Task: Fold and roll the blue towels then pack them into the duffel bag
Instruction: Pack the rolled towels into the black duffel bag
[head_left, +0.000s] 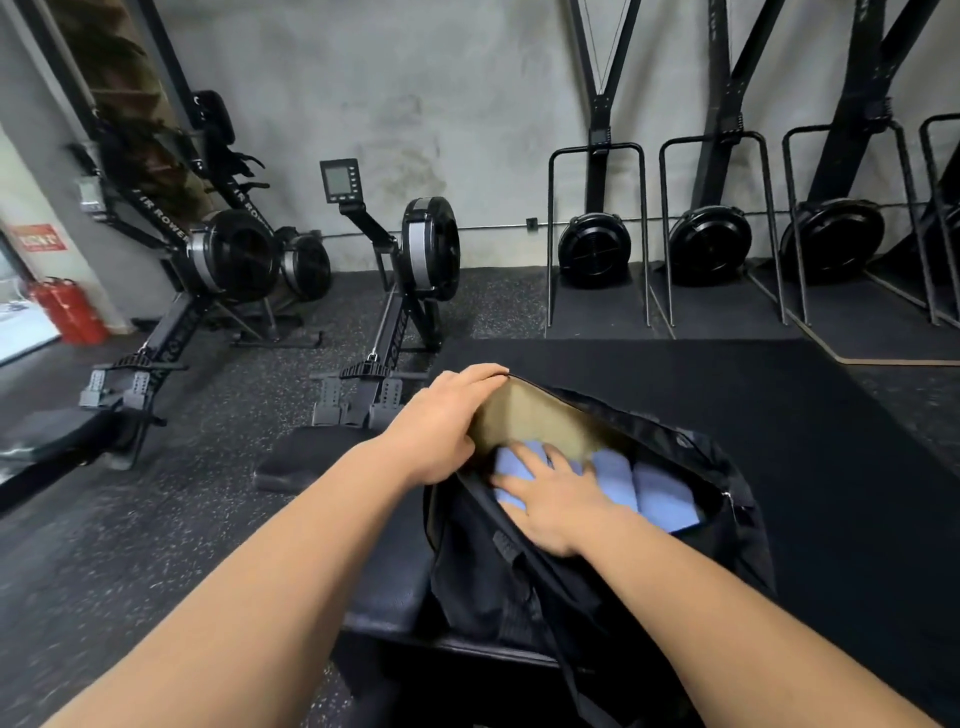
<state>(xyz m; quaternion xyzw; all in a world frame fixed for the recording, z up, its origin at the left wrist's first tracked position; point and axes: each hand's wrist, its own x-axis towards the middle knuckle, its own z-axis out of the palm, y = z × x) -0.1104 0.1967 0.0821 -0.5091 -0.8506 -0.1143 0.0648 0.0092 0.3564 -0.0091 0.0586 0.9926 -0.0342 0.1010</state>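
Note:
A black duffel bag (519, 587) with a tan lining sits open on a black padded bench. Inside it lie rolled blue towels (660, 493) side by side. My left hand (441, 421) grips the bag's far left rim and holds the opening wide, fingers curled over the edge. My right hand (550, 493) reaches into the bag and presses flat, with spread fingers, on the leftmost blue towel (511, 462).
The bench (384, 597) stands on a dark speckled gym floor. Rowing machines (405, 291) stand ahead and to the left, ski machines (706, 244) along the wall at the right. Red fire extinguishers (67, 312) stand at far left.

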